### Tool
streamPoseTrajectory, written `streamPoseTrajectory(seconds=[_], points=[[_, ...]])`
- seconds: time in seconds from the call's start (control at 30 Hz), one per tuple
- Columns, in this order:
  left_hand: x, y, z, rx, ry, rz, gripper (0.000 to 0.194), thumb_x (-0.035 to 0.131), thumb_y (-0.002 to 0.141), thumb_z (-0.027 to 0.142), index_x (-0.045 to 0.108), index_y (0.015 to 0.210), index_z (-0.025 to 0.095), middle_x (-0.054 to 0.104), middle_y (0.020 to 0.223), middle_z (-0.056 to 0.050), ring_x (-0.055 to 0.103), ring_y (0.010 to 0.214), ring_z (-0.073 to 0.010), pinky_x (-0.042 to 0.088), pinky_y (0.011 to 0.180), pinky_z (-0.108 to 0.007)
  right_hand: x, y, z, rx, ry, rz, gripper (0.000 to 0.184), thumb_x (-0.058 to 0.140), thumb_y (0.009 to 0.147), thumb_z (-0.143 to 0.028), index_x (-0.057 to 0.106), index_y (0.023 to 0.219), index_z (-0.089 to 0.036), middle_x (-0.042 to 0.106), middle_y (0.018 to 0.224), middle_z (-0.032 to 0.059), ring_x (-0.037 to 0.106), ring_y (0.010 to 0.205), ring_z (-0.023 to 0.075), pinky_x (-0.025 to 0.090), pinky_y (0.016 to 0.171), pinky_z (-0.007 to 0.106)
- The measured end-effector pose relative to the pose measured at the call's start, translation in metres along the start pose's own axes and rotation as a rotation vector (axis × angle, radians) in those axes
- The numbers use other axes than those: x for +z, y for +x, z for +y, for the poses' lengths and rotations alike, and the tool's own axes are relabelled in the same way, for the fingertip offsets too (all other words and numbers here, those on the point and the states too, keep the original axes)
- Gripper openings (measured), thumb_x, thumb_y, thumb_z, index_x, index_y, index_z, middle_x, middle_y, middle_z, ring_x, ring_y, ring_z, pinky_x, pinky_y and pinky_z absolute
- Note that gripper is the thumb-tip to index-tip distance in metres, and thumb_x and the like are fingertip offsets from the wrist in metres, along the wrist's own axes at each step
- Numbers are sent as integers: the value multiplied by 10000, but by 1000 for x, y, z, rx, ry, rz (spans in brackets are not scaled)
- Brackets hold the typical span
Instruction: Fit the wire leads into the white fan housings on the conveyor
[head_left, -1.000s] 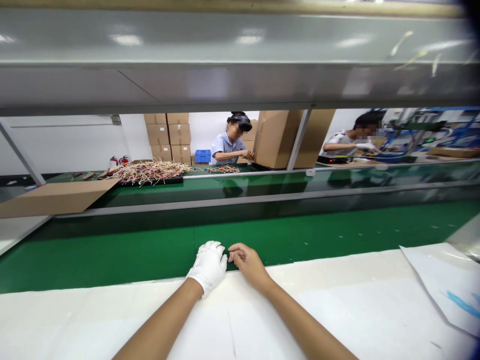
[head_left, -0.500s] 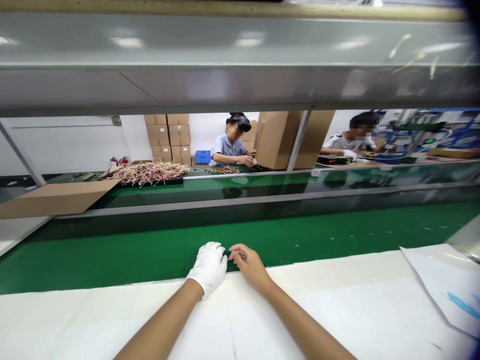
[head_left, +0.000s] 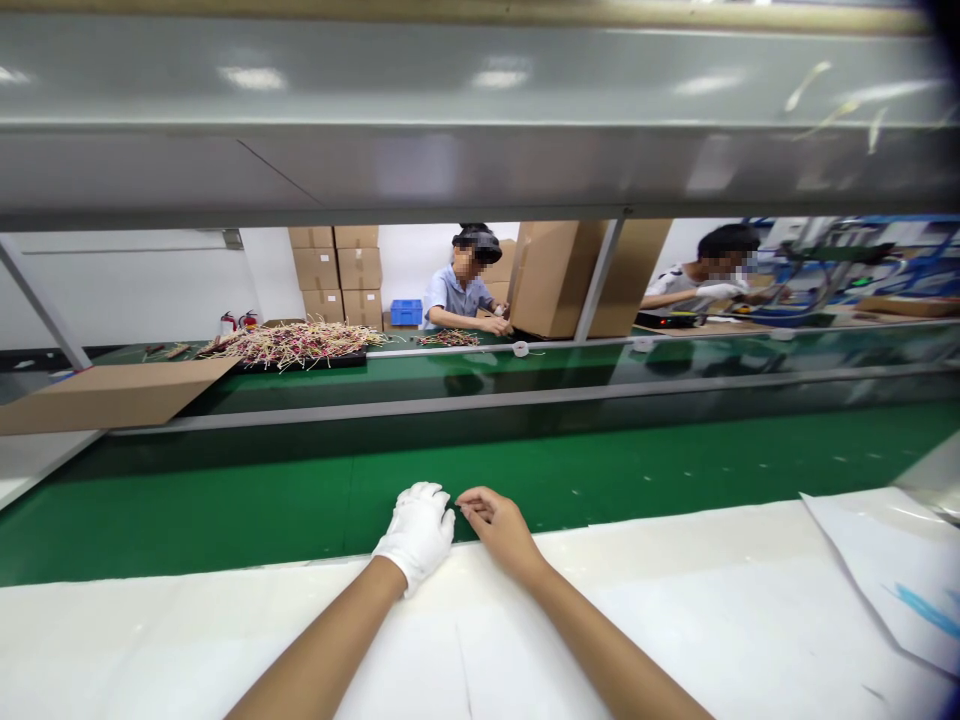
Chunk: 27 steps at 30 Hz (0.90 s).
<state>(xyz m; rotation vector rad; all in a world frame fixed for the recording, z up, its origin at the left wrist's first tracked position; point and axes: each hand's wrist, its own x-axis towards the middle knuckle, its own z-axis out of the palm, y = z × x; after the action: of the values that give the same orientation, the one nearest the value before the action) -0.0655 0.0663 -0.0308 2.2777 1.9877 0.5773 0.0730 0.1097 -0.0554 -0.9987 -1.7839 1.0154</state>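
A person stands at the near edge of a long bench, forearms reaching out side by side over a white sheet that covers that edge. The left hand wears a white glove, its fingers pressed together and curled down, with the fingertips just past the sheet and over a green conveyor belt. The bare right hand sits just beside it, its fingertips at or touching the glove's knuckle side. Thumb and fingers curve close together, but I can't tell whether they're pinching anything. Nothing shows in either hand.

A loose sheet of paper with a blue mark lies at the bench's right corner. Across the belt, a second bench carries a heap of thin sticks on a black tray, with a cardboard flap jutting out at its left end. Behind it, a co-worker in a blue shirt has both hands down near a tall carton. Further right, another co-worker, with a white-gloved hand, bends over a black device. Stacked cartons and a blue crate stand against the far wall.
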Motion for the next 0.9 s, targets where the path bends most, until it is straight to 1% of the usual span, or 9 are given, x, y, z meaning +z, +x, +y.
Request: streamPoseTrajectory(seconds=[0.23, 0.53, 0.9], points=[[-1, -1, 0, -10, 8, -9, 333, 364, 797, 285, 594, 1003, 161, 533, 1120, -76, 428, 1066, -217, 328, 928, -343, 1, 0, 0, 12, 45, 4, 127, 546, 687, -289, 574, 725, -172, 654, 749, 73, 615, 718, 198, 492, 696, 337], [2, 0, -1, 6, 3, 18, 317, 369, 797, 281, 602, 976, 161, 544, 1103, -75, 447, 1040, -216, 347, 908, -341, -1, -1, -5, 30, -1, -12, 146, 504, 706, -280, 595, 736, -171, 656, 754, 70, 603, 709, 192, 477, 683, 319], [1, 0, -2, 24, 9, 34, 312, 371, 785, 262, 607, 958, 156, 556, 1083, -77, 463, 1017, -219, 363, 889, -346, 0, -2, -7, 35, 18, -36, 157, 458, 716, -246, 587, 749, -163, 639, 726, 67, 591, 692, 188, 463, 664, 302]])
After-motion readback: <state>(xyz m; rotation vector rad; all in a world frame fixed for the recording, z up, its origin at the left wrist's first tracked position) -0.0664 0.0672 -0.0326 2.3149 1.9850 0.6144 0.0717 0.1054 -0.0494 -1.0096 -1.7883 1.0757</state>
